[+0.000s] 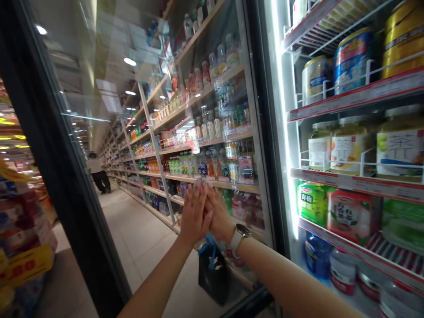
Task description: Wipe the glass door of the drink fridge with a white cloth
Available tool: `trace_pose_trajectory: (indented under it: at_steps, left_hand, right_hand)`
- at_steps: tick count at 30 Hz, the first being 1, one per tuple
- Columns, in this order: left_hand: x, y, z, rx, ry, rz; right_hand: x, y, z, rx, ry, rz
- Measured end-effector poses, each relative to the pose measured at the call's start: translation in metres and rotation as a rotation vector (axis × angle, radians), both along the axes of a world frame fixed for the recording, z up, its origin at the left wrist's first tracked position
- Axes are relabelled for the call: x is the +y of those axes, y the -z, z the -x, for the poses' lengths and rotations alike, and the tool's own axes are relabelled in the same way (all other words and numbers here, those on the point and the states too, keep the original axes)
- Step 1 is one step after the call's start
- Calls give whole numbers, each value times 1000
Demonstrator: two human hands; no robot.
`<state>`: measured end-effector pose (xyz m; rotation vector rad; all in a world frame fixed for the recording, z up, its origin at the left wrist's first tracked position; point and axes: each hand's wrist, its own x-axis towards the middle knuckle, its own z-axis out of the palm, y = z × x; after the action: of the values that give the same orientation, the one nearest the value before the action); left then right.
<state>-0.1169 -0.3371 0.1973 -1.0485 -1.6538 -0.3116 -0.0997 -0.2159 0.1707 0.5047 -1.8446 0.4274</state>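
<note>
Left hand (194, 214) and right hand (219, 213) raised side by side, both flat and open, fingers upward, fingertips overlapping, nothing gripped. Palms facing the glass door (99, 57) of a refrigerated cabinet, right at the pane or touching it; contact impossible to confirm. Door angled across the view, black door frame (62, 145) along its left edge, lit cabinet interior to the right.

White-strapped watch (240, 234) on the right wrist. Black tote bag (212, 274) with blue handles (206, 247) hanging just below the hands, its carrying hand or wrist unclear.

Inside the cabinet, on wire-fronted shelves with red price rails (354, 97): large tins of milk powder (351, 59) on top, labelled jars (347, 145) below, then green and red-and-white packs (351, 216), more tins lowest.

Rows of bottled drinks (212, 163) on long shelves in the pane, either seen through it or mirrored, hard to say which. Tiled floor (139, 238) running down the aisle; distant person in dark trousers (97, 174) near the far shelving. Yellow-signed merchandise display (26, 265) at far left.
</note>
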Motion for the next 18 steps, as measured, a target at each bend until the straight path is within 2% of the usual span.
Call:
trace_pose_trajectory:
  at_steps: [2,5,8,10,12,14,18]
  left_hand:
    - [-13,-1,7,126,-135,11]
    - [-22,1,13,184,-290,7]
    - [-20,4,12,186,-355,39]
    - [-17,6,10,191,-384,61]
    - [-15,7,9,195,-416,60]
    - [-13,9,9,194,-451,41]
    - [-12,14,11,181,-507,40]
  right_hand:
    - [1,-12,5,28,91,-88]
    - [5,-31,8,93,195,-177]
    - [15,-43,10,135,249,-132]
    - [21,-43,11,148,257,-66]
    - [26,-34,14,160,246,-7]
    - [29,-17,17,167,231,42]
    - [34,38,21,161,243,91]
